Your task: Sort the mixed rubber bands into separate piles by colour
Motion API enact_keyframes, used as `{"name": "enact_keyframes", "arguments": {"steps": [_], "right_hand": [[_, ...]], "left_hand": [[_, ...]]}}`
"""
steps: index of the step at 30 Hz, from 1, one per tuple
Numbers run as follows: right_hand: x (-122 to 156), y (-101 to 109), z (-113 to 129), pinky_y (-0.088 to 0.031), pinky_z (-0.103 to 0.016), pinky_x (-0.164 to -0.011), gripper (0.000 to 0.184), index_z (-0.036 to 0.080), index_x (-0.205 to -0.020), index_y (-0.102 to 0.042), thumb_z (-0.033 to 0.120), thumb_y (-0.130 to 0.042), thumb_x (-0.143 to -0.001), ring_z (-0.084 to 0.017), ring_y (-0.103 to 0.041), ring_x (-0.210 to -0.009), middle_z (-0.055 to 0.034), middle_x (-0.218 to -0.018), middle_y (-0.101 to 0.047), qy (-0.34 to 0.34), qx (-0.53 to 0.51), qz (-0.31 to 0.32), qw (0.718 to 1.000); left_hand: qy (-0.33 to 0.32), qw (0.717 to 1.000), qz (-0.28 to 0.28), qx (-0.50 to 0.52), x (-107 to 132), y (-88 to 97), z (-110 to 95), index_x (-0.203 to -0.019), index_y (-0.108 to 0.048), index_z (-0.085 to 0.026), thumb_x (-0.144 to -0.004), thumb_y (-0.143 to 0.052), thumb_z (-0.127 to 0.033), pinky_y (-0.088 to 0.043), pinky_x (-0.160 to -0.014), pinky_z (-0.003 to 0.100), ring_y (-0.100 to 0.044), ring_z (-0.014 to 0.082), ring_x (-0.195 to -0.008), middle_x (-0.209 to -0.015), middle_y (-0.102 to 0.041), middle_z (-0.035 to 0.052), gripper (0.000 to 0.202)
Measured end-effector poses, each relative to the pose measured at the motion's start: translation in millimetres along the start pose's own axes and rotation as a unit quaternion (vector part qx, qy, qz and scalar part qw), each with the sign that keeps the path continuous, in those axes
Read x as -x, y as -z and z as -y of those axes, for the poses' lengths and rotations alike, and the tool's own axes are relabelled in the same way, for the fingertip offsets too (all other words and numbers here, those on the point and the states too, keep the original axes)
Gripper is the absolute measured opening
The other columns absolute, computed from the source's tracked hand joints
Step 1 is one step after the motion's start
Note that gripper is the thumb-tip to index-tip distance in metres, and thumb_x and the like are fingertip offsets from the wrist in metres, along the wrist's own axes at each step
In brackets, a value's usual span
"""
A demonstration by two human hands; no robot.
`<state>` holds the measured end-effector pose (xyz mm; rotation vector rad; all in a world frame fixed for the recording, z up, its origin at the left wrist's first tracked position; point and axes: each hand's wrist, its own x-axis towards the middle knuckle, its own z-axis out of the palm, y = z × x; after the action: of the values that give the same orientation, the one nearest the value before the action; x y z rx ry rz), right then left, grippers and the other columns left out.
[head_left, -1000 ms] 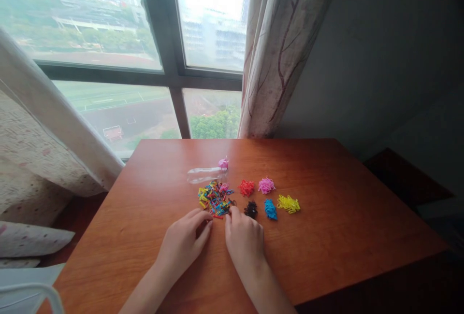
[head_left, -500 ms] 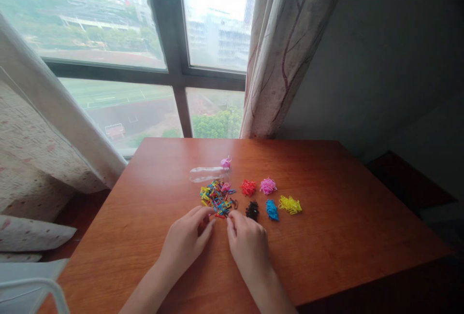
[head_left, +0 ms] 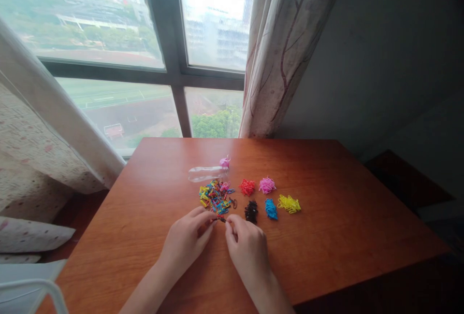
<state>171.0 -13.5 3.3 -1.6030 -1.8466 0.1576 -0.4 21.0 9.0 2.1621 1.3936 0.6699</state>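
Note:
Just in front of a mixed pile of coloured rubber bands (head_left: 216, 197), my left hand (head_left: 188, 236) and my right hand (head_left: 248, 244) nearly meet at the fingertips. A small dark rubber band (head_left: 220, 219) spans the gap between them, pinched at its left end by my left thumb and forefinger. My right thumb and forefinger close on its other end. A bit of red shows beside it. Right of the pile lie sorted heaps of bands: black (head_left: 251, 211), blue (head_left: 270, 208), yellow (head_left: 289, 203), red (head_left: 247, 187) and pink (head_left: 267, 185).
Behind the mixed pile a clear plastic container (head_left: 206, 174) lies on its side, a pink piece (head_left: 224, 161) at its right end. All of it rests on a brown wooden table (head_left: 326, 236). A window and curtains (head_left: 279, 53) border the far edge.
A dark band now shows stretched between my fingertips, just clear of the pile's front edge. My hands have barely shifted, and the view has moved slightly.

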Motion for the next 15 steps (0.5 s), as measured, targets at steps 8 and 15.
{"name": "enact_keyframes", "arguments": {"steps": [8, 15], "right_hand": [[8, 15, -21, -0.032, -0.025, -0.057, 0.029, 0.02, -0.086, -0.065, 0.021, -0.039, -0.099, -0.014, -0.062, -0.056, -0.0002, -0.066, -0.066, -0.019, 0.016, -0.018, 1.0], [12, 8, -12, -0.036, -0.025, -0.059, 0.02, 0.018, -0.109, -0.066, 0.024, -0.057, -0.092, -0.015, -0.062, -0.059, 0.0015, -0.066, -0.066, -0.026, -0.017, 0.048, 0.998]], "left_hand": [[0.003, 1.0, 0.001, -0.01, 0, -0.4, -1, -0.096, -0.072, -0.026, -0.088, -0.054, -0.02, -0.045, -0.061, 0.018, -0.064, 0.0121, -0.07, -0.089, -0.068, 0.0005, 0.021], [-0.011, 1.0, -0.013, 0.016, -2, -0.5, -3, -0.093, -0.072, -0.023, -0.088, -0.054, -0.02, -0.044, -0.059, 0.019, -0.059, 0.0112, -0.064, -0.081, -0.067, 0.0012, 0.019]]}}
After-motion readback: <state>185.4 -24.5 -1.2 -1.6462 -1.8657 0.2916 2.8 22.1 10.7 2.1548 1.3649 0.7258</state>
